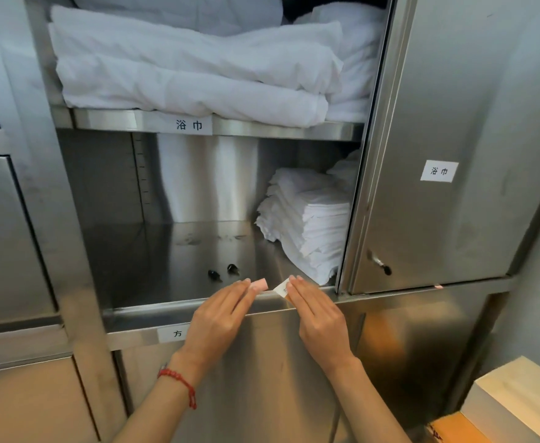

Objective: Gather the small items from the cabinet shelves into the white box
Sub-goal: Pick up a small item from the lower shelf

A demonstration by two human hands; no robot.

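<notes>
Both hands reach the front lip of the lower shelf (217, 306) — the left hand (219, 318) pinches one small pink packet (259, 284) at its fingertips, the right hand (318, 318) pinches one small white packet (281, 288). Each packet's long axis runs roughly sideways, its free end pointing toward the other hand. Just beyond the left hand lie two small dark items (224, 272), with bare steel shelf behind them. Beyond the right hand stands a stack of folded white cloths (310, 219), close to the open door (454, 139). The white box (518, 407) sits well down to the right of the right hand.
</notes>
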